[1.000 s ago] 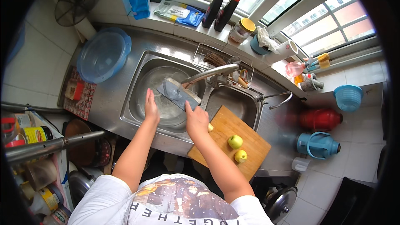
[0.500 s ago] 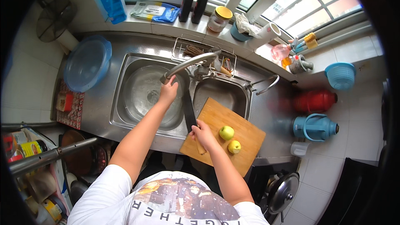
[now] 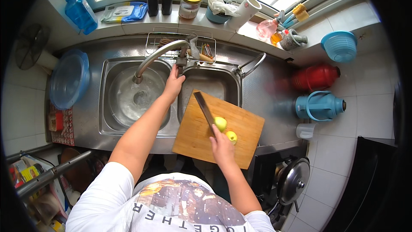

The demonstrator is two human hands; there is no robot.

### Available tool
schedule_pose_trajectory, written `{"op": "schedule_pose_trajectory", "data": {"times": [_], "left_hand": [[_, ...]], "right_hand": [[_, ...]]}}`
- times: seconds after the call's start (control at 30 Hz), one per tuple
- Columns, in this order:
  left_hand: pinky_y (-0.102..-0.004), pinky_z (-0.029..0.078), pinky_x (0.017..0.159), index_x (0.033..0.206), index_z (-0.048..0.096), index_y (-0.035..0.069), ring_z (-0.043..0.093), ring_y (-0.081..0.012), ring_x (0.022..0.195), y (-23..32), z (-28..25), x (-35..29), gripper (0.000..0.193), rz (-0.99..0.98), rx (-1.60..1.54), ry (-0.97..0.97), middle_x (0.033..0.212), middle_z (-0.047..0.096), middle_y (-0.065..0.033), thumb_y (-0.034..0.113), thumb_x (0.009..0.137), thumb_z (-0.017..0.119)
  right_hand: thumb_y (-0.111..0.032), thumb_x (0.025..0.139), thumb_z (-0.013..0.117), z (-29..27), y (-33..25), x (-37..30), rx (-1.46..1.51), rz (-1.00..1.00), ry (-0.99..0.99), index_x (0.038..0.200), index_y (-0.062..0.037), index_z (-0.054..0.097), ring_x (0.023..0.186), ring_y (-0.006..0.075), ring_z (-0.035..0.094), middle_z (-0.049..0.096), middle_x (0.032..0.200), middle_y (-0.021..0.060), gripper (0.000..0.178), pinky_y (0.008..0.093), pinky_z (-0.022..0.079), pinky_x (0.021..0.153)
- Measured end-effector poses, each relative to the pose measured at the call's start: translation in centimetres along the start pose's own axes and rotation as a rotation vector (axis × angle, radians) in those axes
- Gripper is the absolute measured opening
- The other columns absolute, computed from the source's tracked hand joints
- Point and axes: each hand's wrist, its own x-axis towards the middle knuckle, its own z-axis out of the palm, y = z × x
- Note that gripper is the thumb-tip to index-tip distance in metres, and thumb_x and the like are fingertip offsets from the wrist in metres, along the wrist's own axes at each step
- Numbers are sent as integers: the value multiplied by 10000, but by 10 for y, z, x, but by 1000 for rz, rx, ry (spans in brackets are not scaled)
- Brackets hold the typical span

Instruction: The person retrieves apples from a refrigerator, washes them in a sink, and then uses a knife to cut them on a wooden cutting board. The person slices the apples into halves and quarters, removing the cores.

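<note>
My left hand (image 3: pixel 174 85) reaches to the base of the curved metal tap (image 3: pixel 159 52), its fingers stretched out and thumb apart, at the tap body. In my right hand (image 3: pixel 223 145) is a kitchen knife (image 3: pixel 203 106) with a long dark blade, held over the wooden cutting board (image 3: pixel 197 133). Two yellow-green apples, one (image 3: pixel 220 123) beside the knife and the other (image 3: pixel 231 137) nearer me, rest on the board. The board lies over the front of the small right sink basin (image 3: pixel 210 81).
The large left basin (image 3: pixel 139 99) contains a bowl with water. A blue plastic basin (image 3: pixel 71 79) stands at the left. Behind the tap is a wire rack (image 3: pixel 154 38). A blue thermos (image 3: pixel 319 105) and lidded pan (image 3: pixel 294 181) are at the right.
My left hand has moved from the spout to the tap's base. My right hand has carried the knife from the sink's divider over the board beside the apples. The view has shifted right.
</note>
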Motion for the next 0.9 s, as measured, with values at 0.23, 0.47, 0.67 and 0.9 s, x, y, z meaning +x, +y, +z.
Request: {"op": "schedule_pose_trajectory", "data": {"times": [0.23,0.47,0.67,0.9], "left_hand": [[-312,154,1074,1424,107,140,191,-232,1339,0,-34,-43,716,-238,-141,205,1457,180,-152,108,839,520],[-315,427,808,1166,550,74,513,-206,938,-52,-118,-103,504,-383,716,378,1110,515,-109,120,675,650],[-365,414,832,1113,601,182,565,-229,912,-16,-135,-111,407,-336,1001,239,1057,581,-55,229,711,637],[-499,223,1015,1128,587,208,346,-291,1264,29,-102,-125,414,-210,1192,275,1341,418,-95,343,741,643]], "right_hand": [[-76,728,644,-17,101,-18,-298,-8,224,1188,-147,545,725,284,551,547,766,98,476,391,437,682],[-74,739,629,16,180,-35,-389,139,156,1215,-159,523,766,290,518,499,779,97,495,392,412,725],[-54,754,590,27,195,-47,-366,48,68,1235,-140,497,867,299,512,506,879,120,498,402,401,757],[-82,708,664,-18,161,-9,-249,-27,111,995,-45,561,859,300,532,499,922,139,308,380,443,707]]}}
